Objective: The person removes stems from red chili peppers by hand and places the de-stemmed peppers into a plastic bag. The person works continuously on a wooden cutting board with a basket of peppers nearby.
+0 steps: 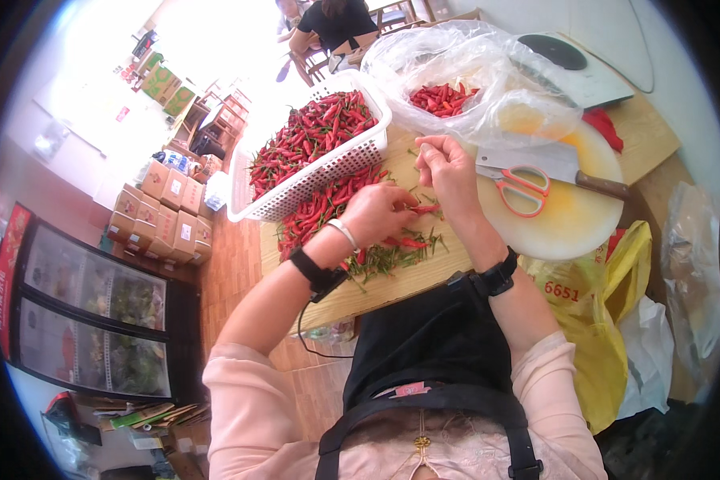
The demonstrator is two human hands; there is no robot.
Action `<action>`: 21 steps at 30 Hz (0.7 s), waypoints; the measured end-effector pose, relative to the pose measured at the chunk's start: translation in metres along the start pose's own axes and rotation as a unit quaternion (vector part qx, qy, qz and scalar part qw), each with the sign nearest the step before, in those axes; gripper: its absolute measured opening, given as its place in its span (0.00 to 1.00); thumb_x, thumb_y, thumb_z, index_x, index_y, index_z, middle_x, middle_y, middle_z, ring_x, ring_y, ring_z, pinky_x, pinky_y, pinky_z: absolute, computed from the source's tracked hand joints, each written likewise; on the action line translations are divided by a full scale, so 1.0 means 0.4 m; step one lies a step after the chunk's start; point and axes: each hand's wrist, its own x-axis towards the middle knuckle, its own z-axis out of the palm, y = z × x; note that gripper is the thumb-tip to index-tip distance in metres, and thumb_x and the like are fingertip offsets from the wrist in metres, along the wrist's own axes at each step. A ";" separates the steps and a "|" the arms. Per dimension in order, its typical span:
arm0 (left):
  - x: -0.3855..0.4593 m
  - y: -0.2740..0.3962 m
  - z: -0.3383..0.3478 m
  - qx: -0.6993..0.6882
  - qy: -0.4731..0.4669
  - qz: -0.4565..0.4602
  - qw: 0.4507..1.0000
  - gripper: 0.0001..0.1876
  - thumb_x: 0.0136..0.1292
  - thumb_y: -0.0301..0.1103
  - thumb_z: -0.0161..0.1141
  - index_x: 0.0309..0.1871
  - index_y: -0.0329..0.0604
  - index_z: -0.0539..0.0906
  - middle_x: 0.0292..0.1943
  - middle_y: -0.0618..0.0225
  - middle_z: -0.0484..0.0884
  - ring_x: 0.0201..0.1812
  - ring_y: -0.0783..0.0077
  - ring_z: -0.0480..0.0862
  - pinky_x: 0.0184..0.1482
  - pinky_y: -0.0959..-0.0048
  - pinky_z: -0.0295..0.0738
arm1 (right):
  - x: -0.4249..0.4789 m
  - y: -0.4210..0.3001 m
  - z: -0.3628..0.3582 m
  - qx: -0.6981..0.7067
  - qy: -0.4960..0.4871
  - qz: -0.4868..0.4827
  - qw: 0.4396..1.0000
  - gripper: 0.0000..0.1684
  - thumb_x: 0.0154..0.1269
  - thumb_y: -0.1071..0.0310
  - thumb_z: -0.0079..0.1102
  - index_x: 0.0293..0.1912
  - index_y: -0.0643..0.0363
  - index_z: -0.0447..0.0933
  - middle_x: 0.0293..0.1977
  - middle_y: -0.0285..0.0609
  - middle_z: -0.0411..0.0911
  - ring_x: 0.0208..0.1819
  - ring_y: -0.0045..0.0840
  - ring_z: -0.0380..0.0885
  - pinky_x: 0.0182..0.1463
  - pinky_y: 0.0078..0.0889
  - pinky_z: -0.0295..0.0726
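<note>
My left hand (379,213) is low over the table, its fingertips closed on a red chili pepper (427,209). Just right of it and higher, my right hand (447,165) has thumb and fingers pinched together; I see nothing clearly between them. Loose red chilies with green stems (318,216) are heaped left of my left hand. Beneath my wrists lie plucked green stems (390,261). Behind the heap, a white perforated plastic basket (330,189) is full of stemmed chilies (321,135). A clear plastic bag (486,60) beyond my right hand contains red chilies (443,99).
To the right, a round cutting board (570,231) carries a cleaver (546,157) and orange-handled scissors (523,191). A scale (594,75) stands behind. A yellow bag (600,336) hangs beside the wooden table (330,300). Cartons (162,225) and a display fridge (102,306) are left. People (336,27) sit far back.
</note>
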 end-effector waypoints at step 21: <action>-0.074 -0.032 -0.025 -0.329 0.051 -0.131 0.934 0.13 0.66 0.21 0.62 0.53 0.33 0.78 0.31 0.69 0.83 0.28 0.80 0.82 0.30 0.78 0.80 | -0.119 0.089 -0.010 -0.387 -0.112 -0.191 0.895 0.07 0.65 0.68 0.63 0.41 0.58 0.82 0.42 0.48 0.78 0.41 0.48 0.82 0.44 0.49 0.81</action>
